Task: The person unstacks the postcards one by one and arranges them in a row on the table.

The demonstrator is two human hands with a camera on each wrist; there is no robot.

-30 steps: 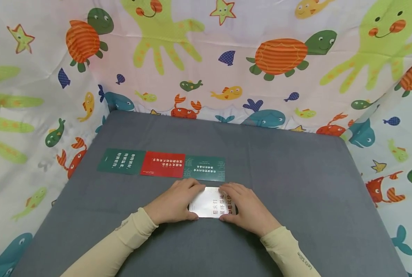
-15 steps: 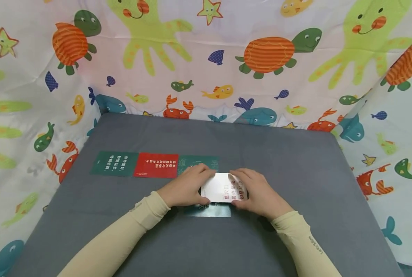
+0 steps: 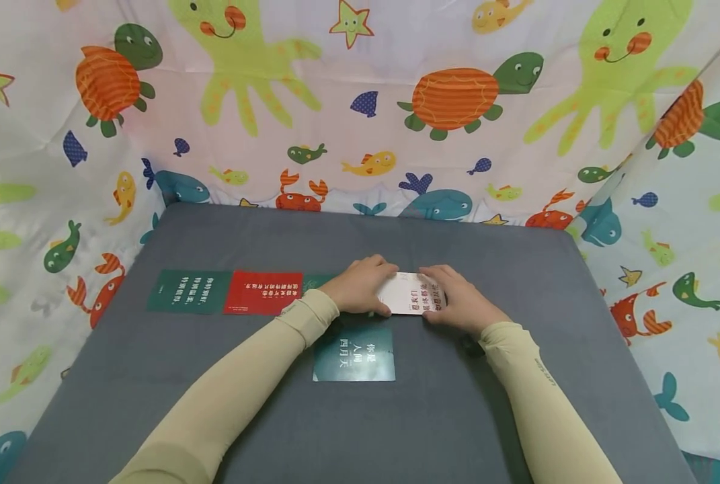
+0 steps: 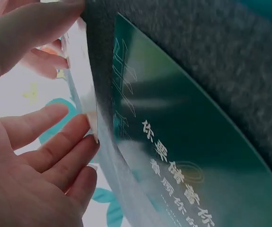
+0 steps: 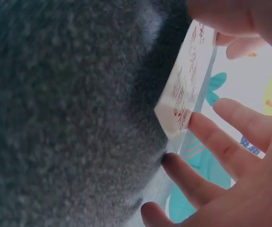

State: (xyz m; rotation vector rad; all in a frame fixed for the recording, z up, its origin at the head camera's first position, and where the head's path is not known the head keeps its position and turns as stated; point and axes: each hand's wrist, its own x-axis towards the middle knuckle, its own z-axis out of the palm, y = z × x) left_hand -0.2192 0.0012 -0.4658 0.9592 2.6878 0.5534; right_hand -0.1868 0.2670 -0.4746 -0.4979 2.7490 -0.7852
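Note:
A white card [image 3: 405, 293] with reddish-brown writing lies between my two hands at the right end of a row of cards. My left hand [image 3: 362, 286] pinches its left edge between thumb and fingers, and my right hand [image 3: 464, 301] pinches the right edge. In the right wrist view the white card [image 5: 185, 90] stands slightly clear of the grey cloth at one corner. Beneath my left hand is a dark green card [image 4: 173, 118] with pale writing, mostly hidden from the head camera. Nearer to me rests a shiny teal card [image 3: 355, 353].
A red card [image 3: 263, 293] and another green card [image 3: 187, 292] continue the row to the left. They lie on a table with a grey cloth [image 3: 487, 403]. A curtain [image 3: 360, 128] printed with sea animals surrounds the back and sides.
Both hands have moved the white card away from me and to the right, off the teal card, which is now uncovered, to the row's right end. The head view has shifted slightly.

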